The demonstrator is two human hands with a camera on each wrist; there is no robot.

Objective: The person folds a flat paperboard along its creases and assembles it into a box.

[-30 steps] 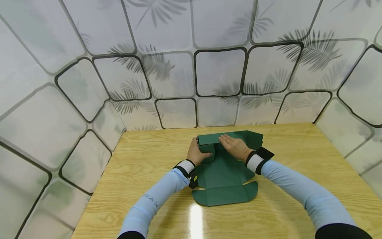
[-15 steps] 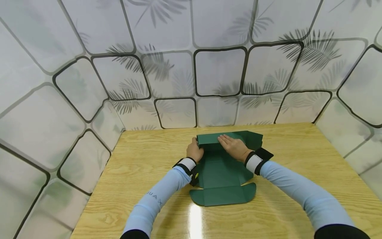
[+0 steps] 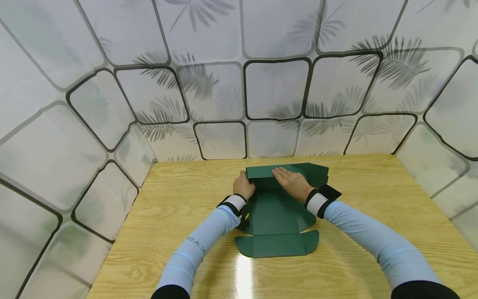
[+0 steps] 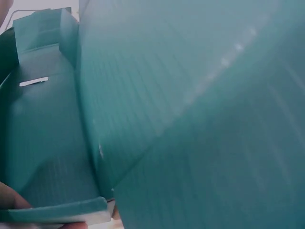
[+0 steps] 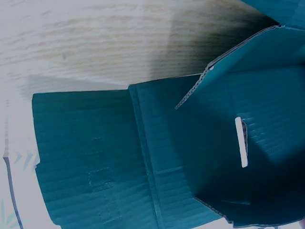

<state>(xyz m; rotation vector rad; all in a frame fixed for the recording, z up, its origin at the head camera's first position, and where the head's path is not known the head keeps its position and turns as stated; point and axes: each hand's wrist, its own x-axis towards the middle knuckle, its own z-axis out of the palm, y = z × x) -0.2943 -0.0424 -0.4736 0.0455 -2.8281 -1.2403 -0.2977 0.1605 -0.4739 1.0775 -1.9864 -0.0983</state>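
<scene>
A dark green cardboard box (image 3: 276, 216), partly folded, lies on the table with its long base toward the person and its far side raised. At the left end of that raised side, my left hand (image 3: 243, 185) grips the cardboard. In the left wrist view, its fingertips (image 4: 10, 196) pinch the edge of a small flap (image 4: 57, 210). My right hand (image 3: 293, 182) rests with straight fingers on the folded-over top panel (image 3: 261, 172). The right wrist view shows an unfolded panel (image 5: 86, 152) and a pale slot (image 5: 240, 143) in the cardboard; that hand is out of this view.
The wooden table (image 3: 179, 191) extends around the box. A patterned curtain (image 3: 276, 91) hangs along the back and both sides. A rounded end flap (image 3: 278, 245) of the box lies flat toward the person.
The left thumb has drawn back from the inner left flap, and the hand has curled at that corner. The box's near end has shifted slightly left. The right hand has barely moved.
</scene>
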